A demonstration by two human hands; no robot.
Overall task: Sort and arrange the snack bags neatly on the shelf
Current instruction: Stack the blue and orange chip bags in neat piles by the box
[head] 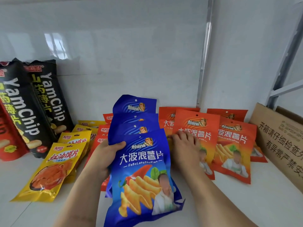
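Observation:
My left hand (106,154) grips the left edge of a fanned stack of blue chip bags (141,161), thumb across the front bag. The stack stands tilted over the white shelf (246,202). Just right of it, my right hand (185,145) lies with fingers spread on an orange chip bag (196,128), one of several orange bags (234,145) overlapping in rows along the wall. Left of the blue stack lie a row of yellow snack bags (57,167) and some red bags (102,130), partly hidden behind the blue ones.
Tall black Yam Chip bags (44,99) and a red one (6,145) lean against the white wall at the far left. A brown cardboard box (282,141) stands at the right edge. Metal shelf posts (205,51) run up the back.

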